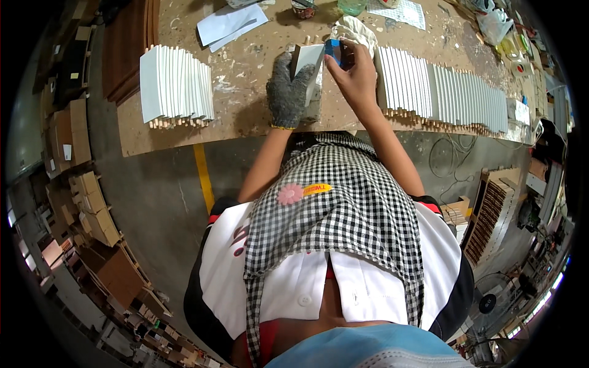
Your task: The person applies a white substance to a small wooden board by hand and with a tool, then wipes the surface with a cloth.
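My left hand (288,92), in a dark grey knitted glove, is wrapped round a white-faced panel (310,58) with wooden dowels sticking out of its far end. The panel stands tilted near the table's front edge, over a pale block (313,105). My bare right hand (356,73) pinches a small blue block (333,50) against or very close to the panel's right edge. Which of the two I cannot tell. Behind the right hand lies a crumpled cream cloth (357,30).
A row of white doweled panels (175,86) stands at the left, and a longer row (405,83) at the right. Papers (232,26), a dark cup (303,8) and a green glass container (351,6) sit toward the back of the stained wooden table (236,92). Brown boards (132,49) lie far left.
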Tool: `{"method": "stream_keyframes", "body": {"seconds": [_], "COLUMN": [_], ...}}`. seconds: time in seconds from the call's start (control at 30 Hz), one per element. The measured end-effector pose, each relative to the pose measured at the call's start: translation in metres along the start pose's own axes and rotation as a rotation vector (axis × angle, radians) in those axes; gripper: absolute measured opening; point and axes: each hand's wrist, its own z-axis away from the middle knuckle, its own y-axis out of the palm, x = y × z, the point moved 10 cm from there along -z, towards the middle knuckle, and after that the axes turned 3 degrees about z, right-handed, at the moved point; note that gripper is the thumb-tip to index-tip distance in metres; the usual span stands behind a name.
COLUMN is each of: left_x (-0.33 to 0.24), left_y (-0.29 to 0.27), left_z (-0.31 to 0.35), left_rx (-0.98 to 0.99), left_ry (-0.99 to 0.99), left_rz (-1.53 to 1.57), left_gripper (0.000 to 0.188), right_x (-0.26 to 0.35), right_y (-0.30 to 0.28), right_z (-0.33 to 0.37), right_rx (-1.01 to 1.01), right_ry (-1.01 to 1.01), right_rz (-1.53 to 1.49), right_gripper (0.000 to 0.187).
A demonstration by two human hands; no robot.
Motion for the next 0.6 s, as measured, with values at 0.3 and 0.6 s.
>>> {"method": "stream_keyframes", "body": {"seconds": [0.3, 0.6], "left_x": [0.019, 0.003], "left_y": [0.005, 0.01], "left_z": [-0.001, -0.015], "left_rx": [-0.006, 0.116], "left_ry": [0.061, 0.055], "left_rz": [0.162, -0.221], "left_gripper": [0.029, 0.042], "right_x": [0.042, -0.054], "right_y": [0.004, -0.033], "right_z": [0.006, -0.004], "right_rx": [0.043, 0.09], "right_ry": [-0.109, 0.203], "right_rz": [-0.01, -0.013], "right_gripper": [0.051, 0.051]}}
